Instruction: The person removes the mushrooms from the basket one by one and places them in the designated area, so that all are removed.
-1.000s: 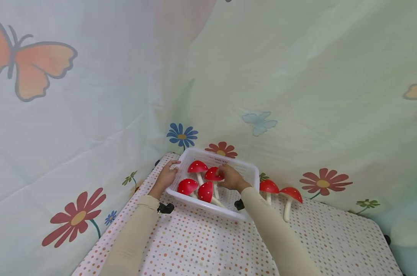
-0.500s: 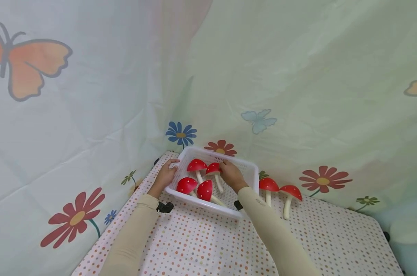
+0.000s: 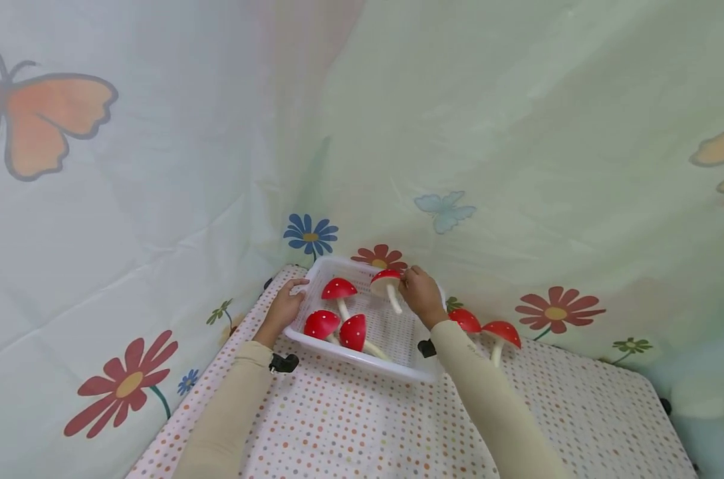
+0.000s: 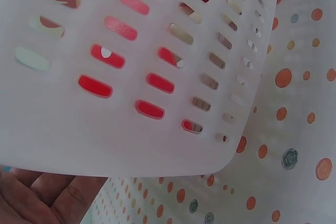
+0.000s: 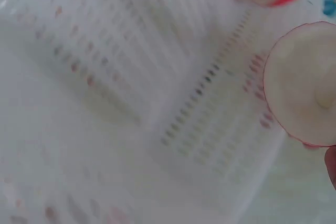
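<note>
My left hand [image 3: 282, 309] grips the white basket [image 3: 356, 357] at nine o'clock, seemingly to steady it, while my right hand [image 3: 422, 293] pinches one red-capped mushroom [image 3: 385, 285] toward one o'clock.

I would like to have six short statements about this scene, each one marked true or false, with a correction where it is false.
1. The right hand holds a mushroom. True.
2. The left hand is at the edge of the basket. True.
3. Only one mushroom lies in the basket. False: three others lie in it, besides the held one.
4. Two more mushrooms are outside the basket. True.
5. The mushrooms are blue on top. False: they are red with white spots.
6. The basket is on bare wood. False: a dotted cloth is under it.
</note>
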Available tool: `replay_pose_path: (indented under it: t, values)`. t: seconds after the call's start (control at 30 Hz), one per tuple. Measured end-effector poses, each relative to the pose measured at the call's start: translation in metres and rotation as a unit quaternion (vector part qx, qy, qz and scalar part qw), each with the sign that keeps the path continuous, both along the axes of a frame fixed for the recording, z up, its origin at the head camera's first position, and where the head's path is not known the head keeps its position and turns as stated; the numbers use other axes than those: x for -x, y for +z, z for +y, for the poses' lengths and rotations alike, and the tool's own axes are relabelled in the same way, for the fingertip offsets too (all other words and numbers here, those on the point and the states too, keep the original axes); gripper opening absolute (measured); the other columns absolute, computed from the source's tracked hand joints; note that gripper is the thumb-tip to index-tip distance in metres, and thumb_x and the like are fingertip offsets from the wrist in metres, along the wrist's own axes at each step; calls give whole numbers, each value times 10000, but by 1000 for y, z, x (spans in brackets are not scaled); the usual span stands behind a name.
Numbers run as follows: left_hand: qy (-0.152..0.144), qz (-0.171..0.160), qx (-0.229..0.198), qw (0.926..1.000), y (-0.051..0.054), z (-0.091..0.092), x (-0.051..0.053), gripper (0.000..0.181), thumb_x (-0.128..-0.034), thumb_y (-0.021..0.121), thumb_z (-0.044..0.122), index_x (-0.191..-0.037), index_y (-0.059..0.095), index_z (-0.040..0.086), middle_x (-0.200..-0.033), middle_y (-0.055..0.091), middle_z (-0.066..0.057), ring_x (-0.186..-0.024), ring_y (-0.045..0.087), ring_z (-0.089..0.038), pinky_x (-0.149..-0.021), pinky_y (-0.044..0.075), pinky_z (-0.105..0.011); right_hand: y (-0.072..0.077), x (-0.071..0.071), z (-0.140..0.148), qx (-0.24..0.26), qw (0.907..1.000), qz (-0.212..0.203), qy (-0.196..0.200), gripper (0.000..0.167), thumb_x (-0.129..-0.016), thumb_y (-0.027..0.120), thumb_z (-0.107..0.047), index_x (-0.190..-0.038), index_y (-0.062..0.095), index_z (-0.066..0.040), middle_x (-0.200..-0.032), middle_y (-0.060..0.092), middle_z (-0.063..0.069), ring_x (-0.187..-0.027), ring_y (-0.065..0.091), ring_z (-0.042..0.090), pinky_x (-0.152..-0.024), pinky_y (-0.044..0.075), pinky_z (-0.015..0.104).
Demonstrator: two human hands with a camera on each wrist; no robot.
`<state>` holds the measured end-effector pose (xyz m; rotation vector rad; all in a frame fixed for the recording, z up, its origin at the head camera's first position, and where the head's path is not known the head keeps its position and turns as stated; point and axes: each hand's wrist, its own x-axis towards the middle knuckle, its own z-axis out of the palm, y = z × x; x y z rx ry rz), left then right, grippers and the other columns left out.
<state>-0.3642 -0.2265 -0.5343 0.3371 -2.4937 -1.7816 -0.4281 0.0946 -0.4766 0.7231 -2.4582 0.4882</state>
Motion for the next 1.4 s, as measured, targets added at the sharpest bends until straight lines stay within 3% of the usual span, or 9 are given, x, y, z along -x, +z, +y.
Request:
replay_pose_path:
  t: [0.13, 0.23, 0.37, 0.47, 0.57, 0.67, 0.9, 1.23, 1.4]
  values:
    - [-56, -16, 57, 10000, 3, -5, 0, 351, -1032, 459, 280, -1380, 497, 265, -1451, 505, -120, -1231, 543, -324, -1013, 480, -525, 28, -6, 38, 456, 9979, 443, -115, 58, -858, 649, 9, -805, 627, 10, -794, 587, 125, -661, 535, 241, -607, 508, 394]
    - [-72, -20, 72, 9999, 5, -12, -2, 366, -1035, 452, 289, -1399, 480, 258, -1474, 482, -127, -1266, 522, -341, -1041, 458, -549, 45, -12, 74, 595, 9950, 613, -510, 54, -870, 643, 0, -827, 646, 34, -797, 591, 148, -661, 554, 267, -619, 527, 428]
    - [7, -32, 148, 9999, 7, -26, -6, 380, -1041, 435, 287, -1418, 467, 245, -1512, 442, -133, -1313, 480, -354, -1074, 421, -568, 56, -22, 127, 472, 9897, 483, -1260, 103, -890, 637, -37, -891, 678, 58, -845, 627, 186, -723, 599, 312, -686, 565, 477]
    - [33, -67, 248, 9997, 8, -34, -8, 395, -1045, 423, 291, -1436, 451, 241, -1537, 410, -140, -1333, 458, -365, -1077, 415, -576, 56, -33, 169, 308, 9840, 437, -1698, 116, -888, 635, -31, -901, 683, 74, -863, 650, 222, -742, 623, 357, -688, 556, 515]
    - [22, -129, 295, 9995, 9, -39, -10, 412, -1048, 417, 298, -1456, 431, 244, -1545, 397, -149, -1330, 461, -380, -1062, 427, -582, 44, -45, 207, 31, 9785, 436, -2016, 91, -872, 643, -7, -851, 669, 77, -819, 651, 238, -692, 619, 371, -633, 532, 528]
    - [83, -215, 342, 9991, 12, -46, -15, 421, -1049, 415, 304, -1467, 419, 252, -1557, 380, -148, -1336, 455, -386, -1057, 426, -592, 22, -52, 230, -201, 9743, 189, -2234, 94, -864, 644, 4, -796, 658, 68, -787, 648, 233, -658, 608, 355, -600, 512, 522]
    - [19, -272, 433, 9987, 19, -57, -27, 432, -1056, 395, 284, -1484, 398, 226, -1569, 349, -168, -1356, 423, -402, -1066, 418, -592, -27, -60, 234, -555, 9658, -554, -2471, 161, -888, 608, -4, -783, 709, 65, -733, 621, 188, -558, 564, 268, -503, 485, 436]
    - [28, -309, 443, 9985, 18, -57, -28, 439, -1056, 402, 320, -1489, 387, 252, -1559, 367, -169, -1337, 454, -400, -1038, 450, -576, -50, -74, 229, -740, 9632, -423, -2551, 100, -883, 677, -36, -917, 713, 52, -823, 639, 212, -672, 631, 343, -596, 539, 491]
    - [-2, -304, 438, 9986, 18, -57, -29, 457, -1055, 393, 341, -1501, 368, 246, -1570, 347, -166, -1339, 445, -410, -1032, 446, -588, -54, -86, 229, -725, 9627, -577, -2541, 179, -845, 744, -85, -959, 674, 33, -893, 623, 202, -726, 632, 338, -635, 544, 489]
